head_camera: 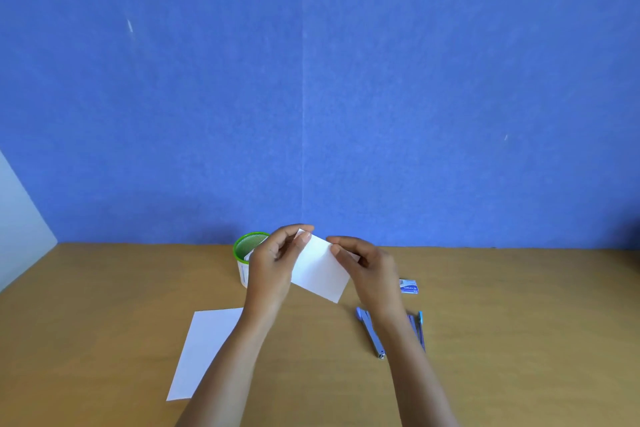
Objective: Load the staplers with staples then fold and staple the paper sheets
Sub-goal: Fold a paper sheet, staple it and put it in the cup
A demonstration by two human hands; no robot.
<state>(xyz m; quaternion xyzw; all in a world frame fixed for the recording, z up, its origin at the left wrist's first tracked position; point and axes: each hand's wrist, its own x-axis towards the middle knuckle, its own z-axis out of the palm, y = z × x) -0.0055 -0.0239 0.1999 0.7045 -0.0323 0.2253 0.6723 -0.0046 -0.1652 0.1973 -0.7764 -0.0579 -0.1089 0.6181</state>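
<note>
Holding a small folded sheet of white paper (320, 270), smooth, matte and rectangular, up over the middle of the tan wood-grain bench (104, 322), clear of its surface. Pinching the sheet's far-left corner with the left hand (273, 263), thumb on the facing side, fingers curled behind. Gripping the opposite short edge with the right hand (367, 267), fingers bent narrowly round it. Long axis roughly left to right, slanting down toward the near right; flat face turned to the camera.

Toward the near-left part of the bench, lying flat: a larger unfolded white paper sheet (207, 350), partly under the left forearm.

At the far edge, just behind the left hand: a round cup with a green rim and mesh wall (247, 246), upright.

Right of centre, resting on the bench: a slim blue-and-metal stapler (370, 331), long axis running near to far, and beside it a second blue stapler (419, 326), mostly hidden by the right forearm.

Beyond them: a small blue-and-white cardboard staple box (409, 286), lying flat.

Behind the bench: a blue felt-textured wall (311, 80).
</note>
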